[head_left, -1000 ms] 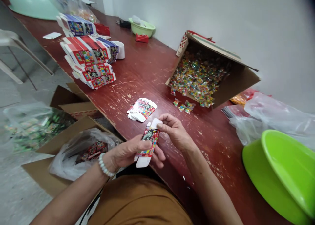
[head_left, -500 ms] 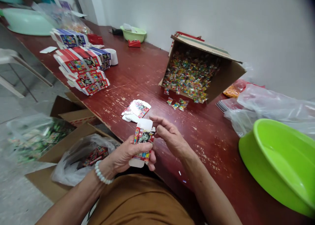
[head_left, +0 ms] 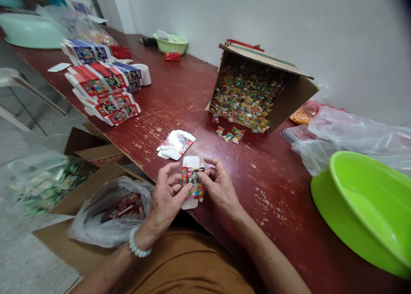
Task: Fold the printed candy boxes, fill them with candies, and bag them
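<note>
A long dark-red table [head_left: 263, 161] runs from near right to far left along a pale wall. Beyond the hands, to the right, a carton [head_left: 293, 97] lies tipped with its mouth toward the viewer, wrapped sweets [head_left: 244, 94] heaped inside. A green tub [head_left: 340, 191] stands at near right, plastic bags [head_left: 356, 129] behind it. Taped bundles [head_left: 99, 86] of red and blue boxes are stacked at far left. At the table's near edge are the left hand [head_left: 168, 199] and right hand [head_left: 221, 189], a pile [head_left: 176, 144] of flat boxes just beyond them. Between the hands is a small red printed box [head_left: 193, 189], white flaps out at top and bottom. The right hand pinches its upper right side; the left thumb lies on its front, fingers curled near the left edge, though how firmly they grip is hard to tell. Loose sweets [head_left: 228, 136] lie before the carton
</note>
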